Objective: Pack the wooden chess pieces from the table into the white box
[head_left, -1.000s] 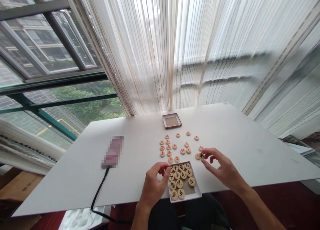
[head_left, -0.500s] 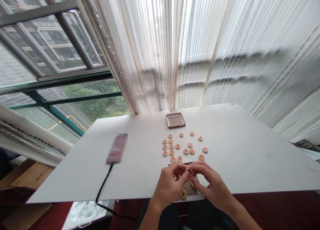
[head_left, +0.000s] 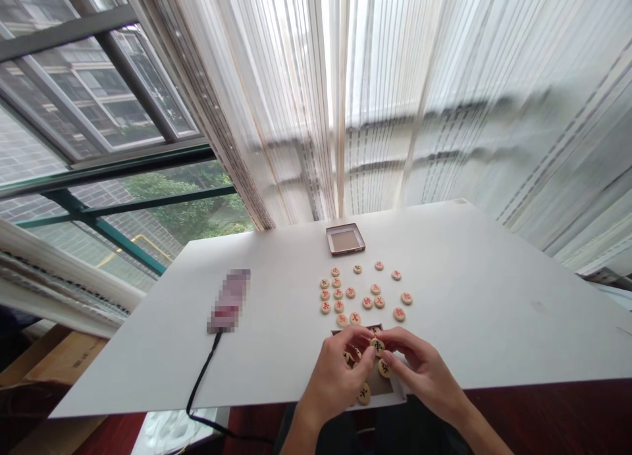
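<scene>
A round wooden Chinese chess piece (head_left: 377, 347) with a black character is held up between my two hands, its face toward me. My left hand (head_left: 336, 371) is closed, thumb and fingertips pinching the piece's left side. From the other side my right hand (head_left: 419, 363) is closed on it too, its fingertips at the right edge. Below both hands lies an open shallow box (head_left: 397, 398) at the table's front edge, partly hidden by them. Inside it are several black-marked pieces, among them one chess piece (head_left: 363, 394) near the front and another chess piece (head_left: 384, 369) under my right fingers.
Several mostly red-marked pieces (head_left: 350, 292) lie face up on the white table (head_left: 494, 297) beyond the box. Behind them is an empty box lid (head_left: 345, 240). A pixelated flat object (head_left: 229, 302) with a black cable (head_left: 200, 376) lies at left. Curtains (head_left: 395, 112) hang behind.
The held chess piece has turned so its black character now faces me. Both hands stay together over the box, and the view has shifted slightly.
</scene>
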A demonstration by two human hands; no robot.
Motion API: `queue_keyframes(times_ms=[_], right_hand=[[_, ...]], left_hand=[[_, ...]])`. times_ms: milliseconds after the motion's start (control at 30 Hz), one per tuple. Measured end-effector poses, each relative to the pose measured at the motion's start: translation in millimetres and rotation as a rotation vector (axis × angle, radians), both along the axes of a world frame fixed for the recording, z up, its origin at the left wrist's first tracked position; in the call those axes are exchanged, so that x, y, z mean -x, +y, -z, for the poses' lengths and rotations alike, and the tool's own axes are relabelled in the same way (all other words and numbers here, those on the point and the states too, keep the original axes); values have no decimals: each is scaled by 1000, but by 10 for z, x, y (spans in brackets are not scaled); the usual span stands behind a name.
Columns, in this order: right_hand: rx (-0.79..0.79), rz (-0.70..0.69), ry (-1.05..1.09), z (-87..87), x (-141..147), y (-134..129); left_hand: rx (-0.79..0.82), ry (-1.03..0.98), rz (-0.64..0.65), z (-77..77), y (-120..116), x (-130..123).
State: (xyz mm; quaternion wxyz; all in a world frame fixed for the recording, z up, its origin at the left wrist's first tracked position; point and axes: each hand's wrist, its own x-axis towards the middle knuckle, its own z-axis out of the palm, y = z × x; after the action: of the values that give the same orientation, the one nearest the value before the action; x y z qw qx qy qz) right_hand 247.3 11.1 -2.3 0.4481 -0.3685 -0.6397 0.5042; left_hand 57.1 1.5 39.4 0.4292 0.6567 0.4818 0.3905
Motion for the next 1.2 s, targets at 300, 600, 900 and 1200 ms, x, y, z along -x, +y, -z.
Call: queue_keyframes(times_ms=[300, 600, 900, 1200], right_hand=[[50, 36, 87, 62, -31, 61], [99, 37, 110, 64, -37, 36], [106, 47, 86, 69, -44, 49], [-12, 125, -85, 31, -58, 39]], left_hand=[[-96, 92, 49, -76, 39, -57], [-4, -8, 41, -40, 71, 12], [83, -273, -9, 48, 75, 60], [70, -215, -28, 10, 66, 141]])
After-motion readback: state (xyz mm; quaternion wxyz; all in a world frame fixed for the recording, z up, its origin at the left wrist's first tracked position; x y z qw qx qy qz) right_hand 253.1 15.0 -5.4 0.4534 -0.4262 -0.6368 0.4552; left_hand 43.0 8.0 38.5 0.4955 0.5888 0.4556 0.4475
